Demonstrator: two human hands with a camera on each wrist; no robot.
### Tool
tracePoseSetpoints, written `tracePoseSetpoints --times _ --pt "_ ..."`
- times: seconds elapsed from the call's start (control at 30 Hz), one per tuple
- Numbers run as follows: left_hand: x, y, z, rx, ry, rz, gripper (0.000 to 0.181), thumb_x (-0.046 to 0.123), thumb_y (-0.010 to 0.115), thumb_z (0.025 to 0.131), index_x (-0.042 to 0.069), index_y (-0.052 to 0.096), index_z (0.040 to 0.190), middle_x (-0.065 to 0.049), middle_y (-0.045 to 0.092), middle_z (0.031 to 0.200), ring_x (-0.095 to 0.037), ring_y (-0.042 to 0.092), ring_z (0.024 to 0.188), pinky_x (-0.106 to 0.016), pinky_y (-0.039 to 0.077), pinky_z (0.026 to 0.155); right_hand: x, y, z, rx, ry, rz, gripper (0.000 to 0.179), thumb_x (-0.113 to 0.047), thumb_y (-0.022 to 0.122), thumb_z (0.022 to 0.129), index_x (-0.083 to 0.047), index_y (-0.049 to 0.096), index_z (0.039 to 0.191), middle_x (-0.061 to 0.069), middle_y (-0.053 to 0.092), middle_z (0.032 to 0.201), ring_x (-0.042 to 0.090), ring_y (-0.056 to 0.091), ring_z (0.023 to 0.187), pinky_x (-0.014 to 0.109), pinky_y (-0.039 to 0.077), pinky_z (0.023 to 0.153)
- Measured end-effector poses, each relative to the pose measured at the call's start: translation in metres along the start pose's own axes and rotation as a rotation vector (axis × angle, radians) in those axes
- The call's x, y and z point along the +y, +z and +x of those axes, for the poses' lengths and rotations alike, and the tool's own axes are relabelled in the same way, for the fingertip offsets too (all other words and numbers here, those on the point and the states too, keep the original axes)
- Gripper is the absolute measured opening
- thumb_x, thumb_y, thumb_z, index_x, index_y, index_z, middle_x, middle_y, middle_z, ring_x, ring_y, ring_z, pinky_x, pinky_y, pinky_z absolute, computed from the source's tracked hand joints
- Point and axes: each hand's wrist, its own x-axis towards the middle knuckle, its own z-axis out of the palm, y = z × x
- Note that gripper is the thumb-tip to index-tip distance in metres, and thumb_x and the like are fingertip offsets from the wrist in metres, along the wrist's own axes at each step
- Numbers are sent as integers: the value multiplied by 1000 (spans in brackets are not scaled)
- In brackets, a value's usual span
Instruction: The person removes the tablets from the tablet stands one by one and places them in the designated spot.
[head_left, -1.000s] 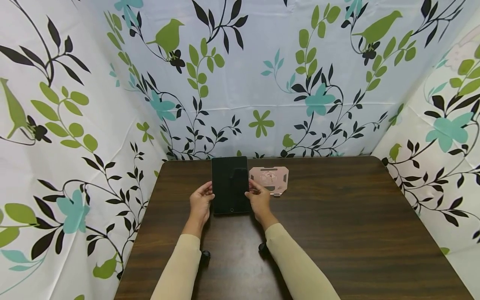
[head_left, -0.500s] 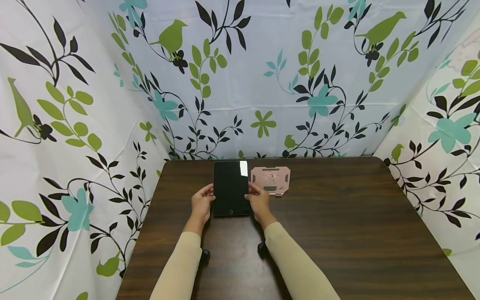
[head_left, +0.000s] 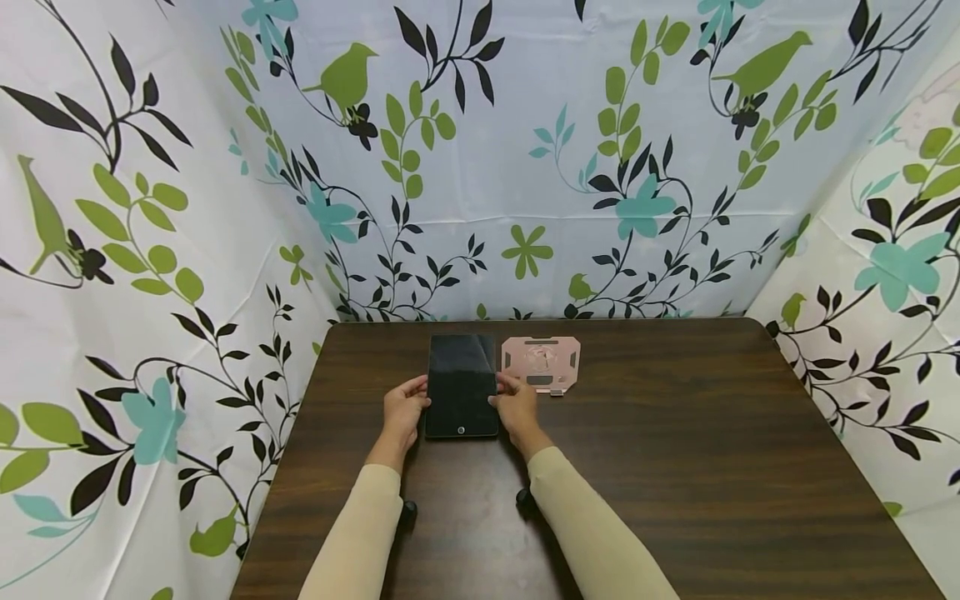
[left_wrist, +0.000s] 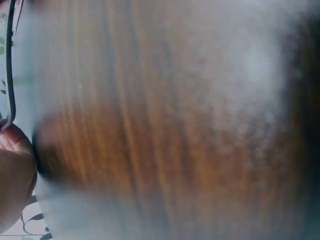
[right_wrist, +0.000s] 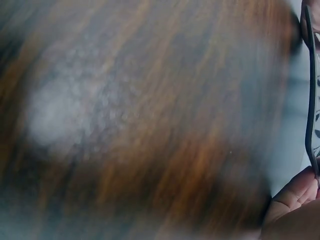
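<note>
A black tablet (head_left: 461, 387) with a round home button at its near end is held between both hands, screen up, in the head view. The left hand (head_left: 402, 412) pinches its left edge, thumb on top. On the opposite edge, the right hand (head_left: 517, 411) grips it the same way. Both wrist views catch only the tablet's thin rim (left_wrist: 10, 65) at the border, with part of each hand beside it. Right of the tablet lies a pink angular plate with cutouts (head_left: 540, 362), perhaps part of a case. Fingers beneath the tablet are hidden.
The dark wooden table (head_left: 697, 450) fills the lower half of the head view. A patterned curtain (head_left: 465, 183) stands behind it and along both sides. Black wrist-camera mounts (head_left: 527, 502) show under the forearms.
The tablet's far end has come down, so it looks flatter and slightly nearer to me. A bright reflection on the screen appeared and faded. Both hands keep their grip; the pink plate stays put.
</note>
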Motion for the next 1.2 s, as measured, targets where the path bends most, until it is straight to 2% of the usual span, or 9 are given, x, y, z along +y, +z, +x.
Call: tracePoseSetpoints --times 0.17,0.3,0.4,0.57,0.8,1.03,1.2 --pt "-1 0 -1 21 -15 44 49 -18 58 89 -3 63 135 -22 59 131 -26 56 112 -15 52 81 2 4 0 12 11 -35 49 16 69 82 3 68 129 15 64 106 21 58 101 21 54 81" --pt "-2 3 -1 61 -23 71 47 -18 59 88 -2 66 132 -22 63 129 -27 60 113 -12 51 77 0 6 -1 35 28 -66 49 16 70 80 3 69 128 16 64 106 22 58 101 24 55 82" --pt "-2 6 -2 104 -27 81 46 -18 61 87 -1 68 130 -22 65 129 -30 62 116 -17 53 83 0 7 -2 65 34 -100 48 15 71 79 4 70 126 18 67 109 25 61 103 29 56 85" --pt "0 11 -6 141 -21 89 46 -17 61 87 -2 68 130 -25 66 130 -34 63 119 -32 53 97 2 9 -4 119 14 -186 43 9 73 79 3 72 122 15 71 107 27 65 104 32 56 85" --pt "-1 11 -7 178 -17 79 45 -19 62 84 -4 69 127 -25 68 128 -35 65 119 -27 55 92 1 8 -9 122 16 -200 40 5 75 81 -1 74 121 15 76 110 29 69 109 44 57 95" --pt "-1 14 -8 207 -5 50 45 -18 63 84 -4 69 126 -25 69 127 -37 65 119 -33 56 97 5 8 -7 147 -30 -223 36 1 78 81 -2 77 117 14 78 106 29 73 106 44 58 94" --pt "-1 17 -10 233 -15 22 47 -18 63 85 -4 67 130 -26 69 126 -37 66 121 -40 56 101 10 8 -8 167 -89 -289 32 -4 80 81 -3 78 114 12 79 104 28 75 102 45 59 92"
